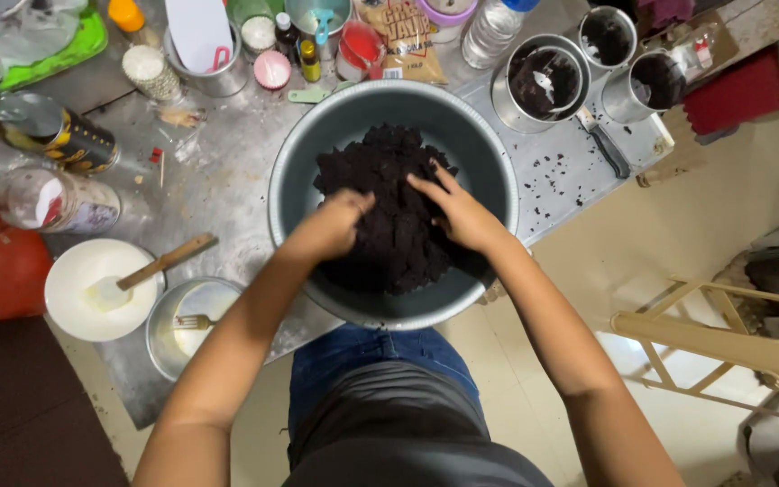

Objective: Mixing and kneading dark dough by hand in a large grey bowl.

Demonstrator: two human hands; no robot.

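A large grey metal bowl (pixel 297 153) sits at the near edge of a steel table and holds a heap of dark, nearly black crumbly cake (pixel 380 167). My left hand (pixel 334 225) is curled into the crumbs on the left side of the heap, fingers closed around some of them. On the right side, my right hand (pixel 457 209) presses down with fingers spread flat on the dark mass. Both forearms reach in from below.
Three round metal tins (pixel 545 81) with dark residue and a knife (pixel 604 144) lie at the back right. A white bowl with a wooden spatula (pixel 101 287), a tin with a fork (pixel 193 320), jars and bottles crowd the left. A beige plastic chair (pixel 741 347) stands at right.
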